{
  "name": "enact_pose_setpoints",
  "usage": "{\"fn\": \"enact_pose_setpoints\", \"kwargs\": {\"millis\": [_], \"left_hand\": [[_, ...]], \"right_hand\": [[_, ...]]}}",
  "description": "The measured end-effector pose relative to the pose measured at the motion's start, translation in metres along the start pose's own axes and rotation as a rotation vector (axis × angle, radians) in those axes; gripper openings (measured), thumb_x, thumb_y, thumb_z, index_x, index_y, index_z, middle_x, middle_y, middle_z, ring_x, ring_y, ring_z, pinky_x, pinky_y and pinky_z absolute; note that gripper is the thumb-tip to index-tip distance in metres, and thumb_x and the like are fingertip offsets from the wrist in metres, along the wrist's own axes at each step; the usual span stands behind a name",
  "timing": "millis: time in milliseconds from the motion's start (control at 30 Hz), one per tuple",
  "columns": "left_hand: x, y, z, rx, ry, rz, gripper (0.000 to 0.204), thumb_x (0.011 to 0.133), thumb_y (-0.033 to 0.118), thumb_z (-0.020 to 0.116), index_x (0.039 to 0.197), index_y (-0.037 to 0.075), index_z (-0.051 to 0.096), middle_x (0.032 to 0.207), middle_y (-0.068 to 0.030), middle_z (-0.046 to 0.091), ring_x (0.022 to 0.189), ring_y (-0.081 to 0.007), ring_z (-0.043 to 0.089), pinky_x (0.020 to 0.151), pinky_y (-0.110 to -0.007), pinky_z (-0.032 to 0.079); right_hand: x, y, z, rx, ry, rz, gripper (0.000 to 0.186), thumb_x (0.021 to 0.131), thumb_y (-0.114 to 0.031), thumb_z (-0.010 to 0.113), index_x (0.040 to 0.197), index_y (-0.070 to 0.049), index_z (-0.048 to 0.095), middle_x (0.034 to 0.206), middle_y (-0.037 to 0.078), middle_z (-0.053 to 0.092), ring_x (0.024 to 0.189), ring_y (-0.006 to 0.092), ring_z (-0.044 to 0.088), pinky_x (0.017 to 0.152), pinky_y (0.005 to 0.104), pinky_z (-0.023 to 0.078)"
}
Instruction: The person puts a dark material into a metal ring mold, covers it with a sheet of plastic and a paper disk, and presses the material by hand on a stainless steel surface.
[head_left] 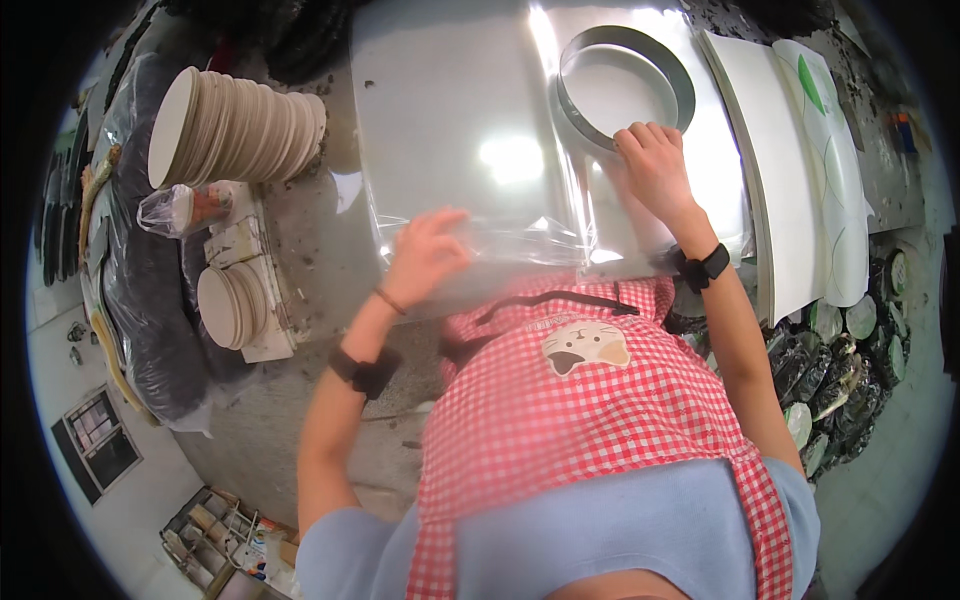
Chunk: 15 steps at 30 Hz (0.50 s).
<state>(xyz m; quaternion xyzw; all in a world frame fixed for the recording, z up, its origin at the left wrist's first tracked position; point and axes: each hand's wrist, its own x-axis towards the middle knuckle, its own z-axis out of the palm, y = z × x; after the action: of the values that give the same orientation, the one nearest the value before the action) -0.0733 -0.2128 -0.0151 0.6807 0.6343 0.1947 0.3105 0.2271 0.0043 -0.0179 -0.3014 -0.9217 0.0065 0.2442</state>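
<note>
My right hand [655,170] has its fingers closed on the near rim of a wide, dark grey hoop [676,72]. The hoop rests on glossy clear plastic film [450,120], which is spread in sheets over the work surface. Over the near edge of the film is my left hand [428,255], slightly blurred, with its fingers apart and nothing visible in them. Whether it touches the film is hard to make out. Close to this hand the film's near edge looks wrinkled and lifted.
A long stack of pale round discs [235,125] lies on its side at the far left, with a shorter disc stack [232,305] nearer me. White sheets [770,170] and a rolled white sheet [825,180] lie right. Dark plastic-wrapped bundles [830,380] sit at the right.
</note>
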Motion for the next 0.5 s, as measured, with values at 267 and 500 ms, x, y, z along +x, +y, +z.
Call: {"fn": "enact_pose_setpoints", "kwargs": {"millis": [267, 500], "left_hand": [[0.039, 0.019, -0.025, 0.118, -0.067, 0.007, 0.013, 0.079, 0.020, 0.073, 0.082, 0.009, 0.068, 0.083, -0.0064, 0.066, 0.071, -0.0254, 0.060, 0.066, -0.033, 0.048], [0.029, 0.020, -0.026, 0.288, -0.048, 0.255, 0.011, 0.073, 0.015, 0.075, 0.075, 0.011, 0.066, 0.074, -0.0040, 0.064, 0.067, -0.0253, 0.061, 0.058, -0.036, 0.047]], "right_hand": [[-0.001, 0.001, 0.003, -0.027, -0.021, -0.008, 0.018, 0.072, -0.001, 0.060, 0.087, -0.009, 0.055, 0.078, 0.005, 0.053, 0.080, 0.0225, 0.055, 0.079, 0.0362, 0.041], [-0.001, -0.002, 0.003, -0.056, -0.022, 0.010, 0.013, 0.072, -0.003, 0.060, 0.083, -0.009, 0.055, 0.075, 0.004, 0.052, 0.077, 0.0220, 0.055, 0.079, 0.0356, 0.041]]}}
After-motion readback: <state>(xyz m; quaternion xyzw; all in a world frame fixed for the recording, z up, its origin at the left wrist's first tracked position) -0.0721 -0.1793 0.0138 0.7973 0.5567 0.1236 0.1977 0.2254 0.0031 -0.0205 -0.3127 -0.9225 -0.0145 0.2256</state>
